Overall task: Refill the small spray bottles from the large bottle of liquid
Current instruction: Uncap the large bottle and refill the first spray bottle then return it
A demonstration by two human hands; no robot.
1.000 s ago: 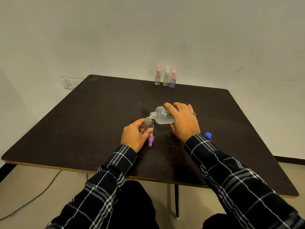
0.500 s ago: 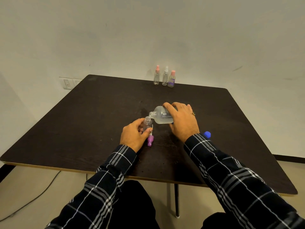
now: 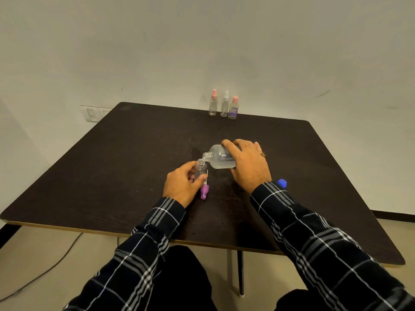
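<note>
My right hand (image 3: pixel 248 166) grips the large clear bottle (image 3: pixel 219 157), tipped on its side with its open neck over the mouth of a small clear spray bottle (image 3: pixel 200 168). My left hand (image 3: pixel 183 184) holds that small bottle upright on the dark table (image 3: pixel 125 158). Its purple spray top (image 3: pixel 204 190) lies on the table just right of my left hand. A blue cap (image 3: pixel 282 183) lies beside my right wrist. Three more small spray bottles (image 3: pixel 224 105) with pink and white tops stand in a row at the table's far edge.
A white wall rises behind the table, with a switch plate (image 3: pixel 93 113) at the far left. A cable (image 3: pixel 45 268) runs over the floor at the lower left. A table leg (image 3: pixel 240 272) stands between my knees.
Both hands and both bottles keep almost the same pose. The camera view has shifted very slightly.
</note>
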